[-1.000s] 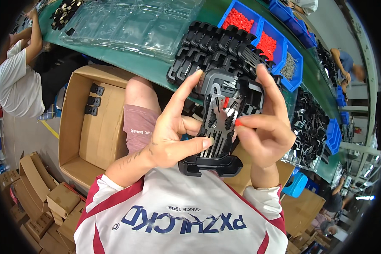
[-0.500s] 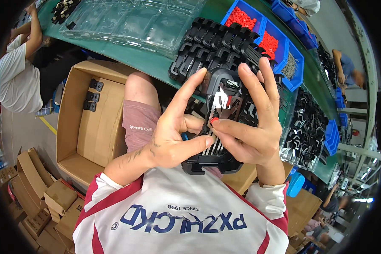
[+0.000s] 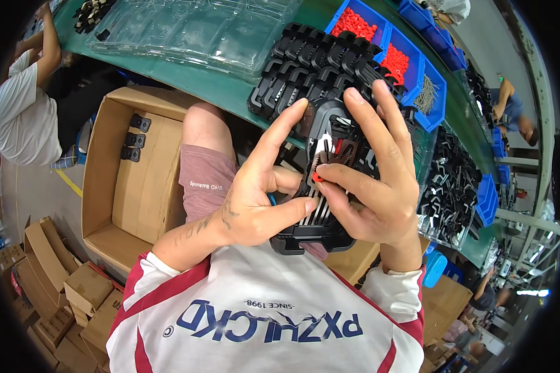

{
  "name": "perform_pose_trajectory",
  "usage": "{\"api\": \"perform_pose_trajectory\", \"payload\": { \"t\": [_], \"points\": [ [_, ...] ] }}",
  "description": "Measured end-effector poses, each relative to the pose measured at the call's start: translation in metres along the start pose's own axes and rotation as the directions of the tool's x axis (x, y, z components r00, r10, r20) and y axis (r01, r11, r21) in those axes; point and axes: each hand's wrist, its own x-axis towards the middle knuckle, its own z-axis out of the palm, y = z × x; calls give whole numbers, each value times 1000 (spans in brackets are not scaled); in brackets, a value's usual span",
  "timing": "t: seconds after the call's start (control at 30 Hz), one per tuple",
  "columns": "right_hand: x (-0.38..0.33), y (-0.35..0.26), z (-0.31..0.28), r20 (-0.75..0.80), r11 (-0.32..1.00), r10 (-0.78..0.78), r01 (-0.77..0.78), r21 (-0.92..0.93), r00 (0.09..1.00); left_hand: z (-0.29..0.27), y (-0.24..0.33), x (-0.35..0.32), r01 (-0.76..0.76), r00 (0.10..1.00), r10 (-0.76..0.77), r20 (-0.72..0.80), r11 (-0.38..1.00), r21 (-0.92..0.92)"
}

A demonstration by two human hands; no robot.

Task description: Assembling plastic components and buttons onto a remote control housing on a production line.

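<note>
In front of my chest, my left hand (image 3: 255, 205) is closed around the left side of a black plastic housing (image 3: 314, 241), its thumb across the front and its index finger stretched along the upper edge. Shiny metal strips and toothed dark parts fill the housing's open face. Thumb and index finger of my right hand (image 3: 376, 193) pinch a small red plastic piece (image 3: 317, 177) against the middle of that face. The other right fingers are raised over the housing's right side. What lies under my palms is hidden.
Rows of black housings (image 3: 320, 53) stand on the green table (image 3: 168, 65) beyond my hands. Blue bins (image 3: 438, 102) hold red pieces and metal pins. Black parts (image 3: 451, 186) fill a clear tray at right. A cardboard box (image 3: 146, 180) stands at left; co-workers sit nearby.
My right index finger has shifted slightly upward on the housing and its thumb has dropped a little, exposing more of the red piece. The left hand keeps its hold.
</note>
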Motion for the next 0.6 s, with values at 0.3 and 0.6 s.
{"api": "perform_pose_trajectory", "payload": {
  "t": [0.3,0.6],
  "points": [
    [3,0,-3,48,999,-34,35,-26,998,2,-6,-5,12,999,-13,-38,1000,-24],
    [2,-1,0,8,999,-44,44,-19,999,2,-6,-3,-27,999,27,-30,999,24]
  ]
}}
